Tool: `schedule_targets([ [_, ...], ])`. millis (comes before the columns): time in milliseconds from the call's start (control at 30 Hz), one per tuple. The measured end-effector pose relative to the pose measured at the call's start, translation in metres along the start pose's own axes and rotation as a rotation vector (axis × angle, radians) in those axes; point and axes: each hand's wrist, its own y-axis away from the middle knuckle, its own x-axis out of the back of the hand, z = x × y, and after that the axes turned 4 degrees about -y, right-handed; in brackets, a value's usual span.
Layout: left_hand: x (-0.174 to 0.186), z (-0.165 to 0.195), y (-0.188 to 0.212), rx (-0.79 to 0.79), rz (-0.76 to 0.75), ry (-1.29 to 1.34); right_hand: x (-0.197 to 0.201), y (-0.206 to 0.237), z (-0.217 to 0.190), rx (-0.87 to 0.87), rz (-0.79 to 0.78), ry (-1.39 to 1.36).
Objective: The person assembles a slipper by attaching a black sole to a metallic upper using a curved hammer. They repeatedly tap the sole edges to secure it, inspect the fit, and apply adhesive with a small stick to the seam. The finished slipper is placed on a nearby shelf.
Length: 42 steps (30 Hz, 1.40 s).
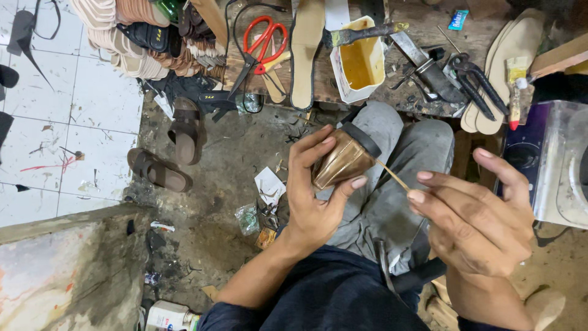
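My left hand grips a shiny brown shoe upper with a black sole edge, held up over my lap. My right hand pinches a thin pale stick between thumb and forefinger, its tip touching the side of the shoe piece. Both hands hover above my knees in grey trousers.
A wooden workbench ahead carries red-handled scissors, an insole, a white tub of yellow glue, knives, pliers and more insoles. Brown sandals lie on the dirty floor at left. Stacked soles sit top left; a purple machine stands at right.
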Motion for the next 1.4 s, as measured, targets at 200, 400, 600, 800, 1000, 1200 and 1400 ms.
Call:
schedule_targets([
  [200,0.000,0.001,0.002,-0.002,-0.014,0.002,-0.012,0.004,0.006,0.026,0.042,-0.019],
  [400,0.002,-0.004,0.000,0.042,-0.008,0.048,-0.023,0.006,0.012,0.035,0.024,-0.007],
  [600,0.005,-0.011,-0.004,0.100,0.000,0.185,-0.037,0.009,0.018,0.009,0.059,-0.075],
  [800,0.007,-0.012,-0.005,0.117,-0.006,0.216,-0.037,0.007,0.019,0.046,0.119,-0.097],
  [1000,0.009,-0.009,-0.005,0.029,-0.010,0.049,-0.038,0.001,0.017,0.063,0.083,-0.096],
  [1200,0.008,-0.013,-0.004,0.107,-0.001,0.227,-0.041,0.014,0.018,0.025,0.060,-0.095],
  [1400,0.011,-0.023,-0.001,0.142,0.009,0.344,-0.033,0.047,0.032,-0.075,0.387,-0.454],
])
